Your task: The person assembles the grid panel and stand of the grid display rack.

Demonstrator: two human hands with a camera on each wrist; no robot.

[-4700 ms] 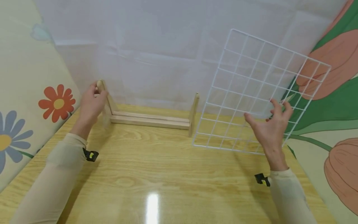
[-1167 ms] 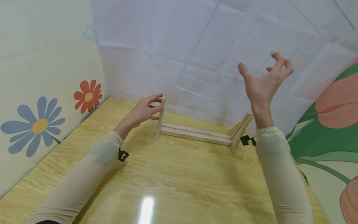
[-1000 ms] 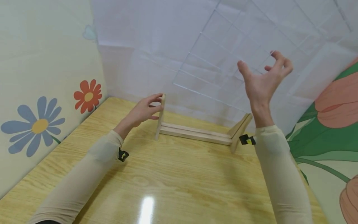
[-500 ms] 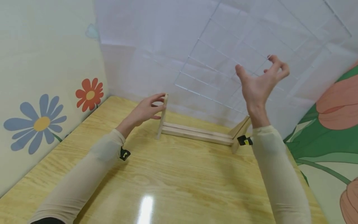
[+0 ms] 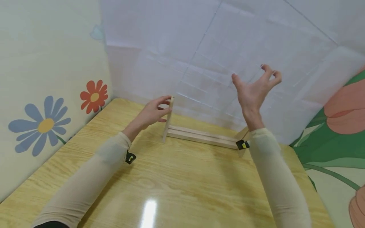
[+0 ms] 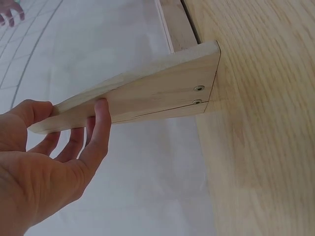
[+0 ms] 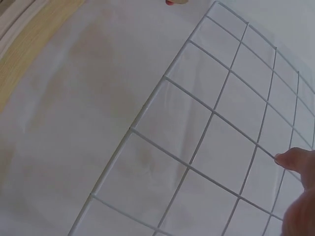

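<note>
A pale wooden stand (image 5: 202, 137) sits near the back of the table, two uprights joined by a low crossbar. My left hand (image 5: 154, 112) grips the upper part of its left upright (image 6: 157, 91), thumb on one edge and fingers around the other side; two screw heads show low on that board. Raised above the stand's right end, my right hand (image 5: 252, 95) holds a white wire grid panel (image 7: 131, 129) by its inner wires with spread, bent fingers. The grid is tilted and faint against the white backdrop in the head view. My right wrist partly hides the right upright.
A wood-grain table (image 5: 182, 177) runs up to a white cloth backdrop (image 5: 159, 34). A flower-printed wall (image 5: 22, 79) bounds the left, another printed wall (image 5: 342, 155) the right. Black wrist cameras (image 5: 130, 157) hang below both wrists.
Since the earliest frame the grid has gone from beside the stand to raised above it. In the last half second my right hand has moved left and slightly down. My left hand keeps its grip.
</note>
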